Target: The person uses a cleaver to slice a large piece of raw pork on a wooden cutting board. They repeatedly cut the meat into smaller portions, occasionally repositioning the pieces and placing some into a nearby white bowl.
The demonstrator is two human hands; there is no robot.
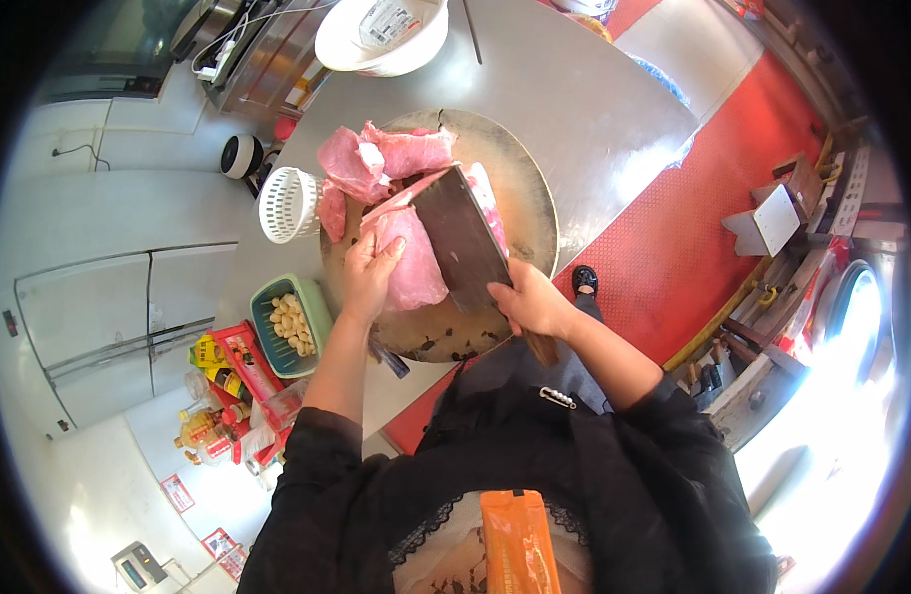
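My right hand (pixel 528 295) grips the wooden handle of a broad, dark cleaver (pixel 463 237). Its blade lies along the right side of a large piece of raw pink meat (pixel 411 260), between it and another piece with pale fat (pixel 487 199). My left hand (pixel 373 269) presses on the left side of the large piece, thumb on top. More raw meat chunks (pixel 351 165) lie beyond, on the round wooden chopping block (pixel 529 193). How deep the blade's edge sits in the meat is hidden.
Left of the block are a white perforated basket (pixel 290 205) and a green basket (pixel 320 312) of what look like peeled garlic cloves. Bottles (pixel 203 431) and packets stand nearby. A white basin (pixel 385 67) and a dark rod (pixel 472 31) are on the metal table (pixel 574 96).
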